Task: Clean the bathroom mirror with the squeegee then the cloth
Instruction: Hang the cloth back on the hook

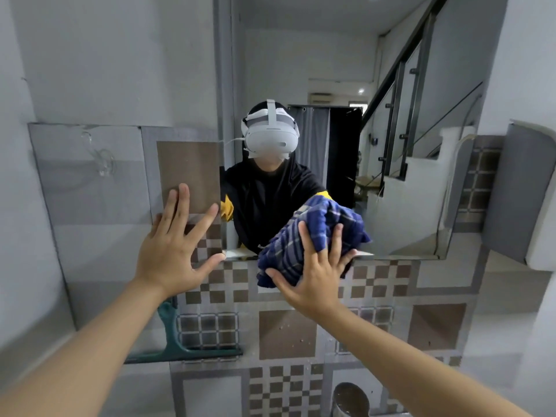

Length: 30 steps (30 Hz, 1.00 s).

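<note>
The bathroom mirror (406, 188) hangs on the tiled wall ahead and reflects a person wearing a headset. My right hand (316, 272) presses a bunched blue checked cloth (288, 254) against the mirror's lower edge, fingers spread over the fabric. My left hand (174, 245) lies flat with fingers apart on the tiled wall, just left of the mirror's bottom left corner, and holds nothing. A green squeegee (180, 344) hangs low on the wall under my left forearm, blade down, with no hand on it.
A clear suction hook (103, 164) sticks to the grey wall panel at the left. A grey cabinet (523, 194) juts out at the right. A round metal container (350, 400) stands at the bottom, near my right forearm.
</note>
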{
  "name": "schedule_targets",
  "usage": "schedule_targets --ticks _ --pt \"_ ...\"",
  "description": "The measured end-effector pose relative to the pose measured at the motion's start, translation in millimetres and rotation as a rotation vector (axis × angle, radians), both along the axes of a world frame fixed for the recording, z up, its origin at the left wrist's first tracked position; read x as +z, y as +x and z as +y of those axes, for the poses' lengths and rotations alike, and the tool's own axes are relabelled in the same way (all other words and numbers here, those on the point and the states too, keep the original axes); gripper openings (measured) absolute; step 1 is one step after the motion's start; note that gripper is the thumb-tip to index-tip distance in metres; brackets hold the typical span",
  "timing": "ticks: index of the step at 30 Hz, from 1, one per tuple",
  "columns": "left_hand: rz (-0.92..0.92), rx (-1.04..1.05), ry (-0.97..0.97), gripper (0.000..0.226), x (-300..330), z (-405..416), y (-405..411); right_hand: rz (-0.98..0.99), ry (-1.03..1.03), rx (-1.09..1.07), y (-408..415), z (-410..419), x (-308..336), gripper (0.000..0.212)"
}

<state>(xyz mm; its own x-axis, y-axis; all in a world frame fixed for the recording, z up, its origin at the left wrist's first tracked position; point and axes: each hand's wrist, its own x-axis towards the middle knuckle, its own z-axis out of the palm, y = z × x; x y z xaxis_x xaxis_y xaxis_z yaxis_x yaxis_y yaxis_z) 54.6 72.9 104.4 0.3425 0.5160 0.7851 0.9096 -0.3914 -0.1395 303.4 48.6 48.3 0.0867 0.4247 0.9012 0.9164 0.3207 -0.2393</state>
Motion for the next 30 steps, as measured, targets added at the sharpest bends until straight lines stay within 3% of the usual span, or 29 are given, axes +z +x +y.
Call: schedule_targets --ticks 5,8,13,17,21,25,30 --pt "-0.149 -0.208 -0.116 0.081 7.9 -13.5 -6.6 -0.161 -0.033 0.143 -55.6 6.7 9.5 0.096" --pt "-0.402 -0.416 -0.246 0.073 19.0 -27.1 -12.6 -0.188 -0.063 0.204 -85.3 7.1 19.4 0.098" --pt "-0.832 -0.637 -0.382 0.029 28.6 -57.2 -34.0 -0.274 -0.19 0.434 -123.3 -8.5 37.8 0.092" --pt "-1.062 -0.677 -0.49 0.014 27.1 -68.3 -61.4 -0.121 -0.278 0.655 -146.5 -30.7 54.3 0.073" --pt "-1.15 -0.731 -0.629 0.017 33.9 -80.3 -76.9 0.161 -0.54 0.96 -159.7 -57.2 79.9 0.04" --pt "-1.106 -0.818 -0.722 0.006 43.8 -92.3 -84.3 0.43 -0.69 1.294 -170.8 -72.6 105.0 0.038" --pt "-1.003 -0.877 -0.724 0.018 51.9 -103.6 -85.3 0.587 -0.752 1.281 -171.2 -75.1 121.1 0.04"
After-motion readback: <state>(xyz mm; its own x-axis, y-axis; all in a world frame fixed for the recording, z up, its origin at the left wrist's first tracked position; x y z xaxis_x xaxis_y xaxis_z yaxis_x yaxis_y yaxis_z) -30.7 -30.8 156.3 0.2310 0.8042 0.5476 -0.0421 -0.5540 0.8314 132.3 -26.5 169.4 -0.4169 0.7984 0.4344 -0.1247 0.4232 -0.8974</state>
